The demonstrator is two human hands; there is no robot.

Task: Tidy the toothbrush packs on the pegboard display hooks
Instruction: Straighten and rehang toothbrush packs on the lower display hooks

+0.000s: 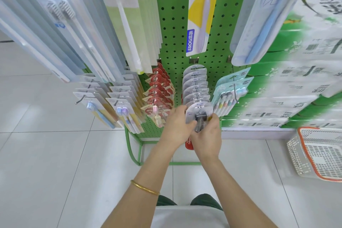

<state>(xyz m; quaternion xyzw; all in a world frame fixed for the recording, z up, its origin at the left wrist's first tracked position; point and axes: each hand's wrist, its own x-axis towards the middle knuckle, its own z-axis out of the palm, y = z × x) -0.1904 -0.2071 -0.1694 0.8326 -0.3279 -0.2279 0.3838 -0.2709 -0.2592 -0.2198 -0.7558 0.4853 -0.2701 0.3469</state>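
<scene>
A green pegboard (173, 24) carries hooks full of toothbrush packs. On the lower middle hook hangs a row of grey round-topped packs (196, 87). My left hand (176, 126) and my right hand (208, 131) both hold the front grey pack (198, 112) of that row, thumbs on its face, fingers curled round its edges. Red packs (160, 92) hang on the hook to the left, teal multi-brush packs (228, 94) on the hook to the right. A red tube (189, 142) shows below my hands; who holds it is hidden.
Long toothbrush packs (122, 15) hang from upper hooks close to my head. White packs with blue and purple brushes (111, 102) fill the lower left hooks. A white basket with an orange rim (318, 153) sits on the tiled floor at the right. The green stand frame (133, 150) juts out below.
</scene>
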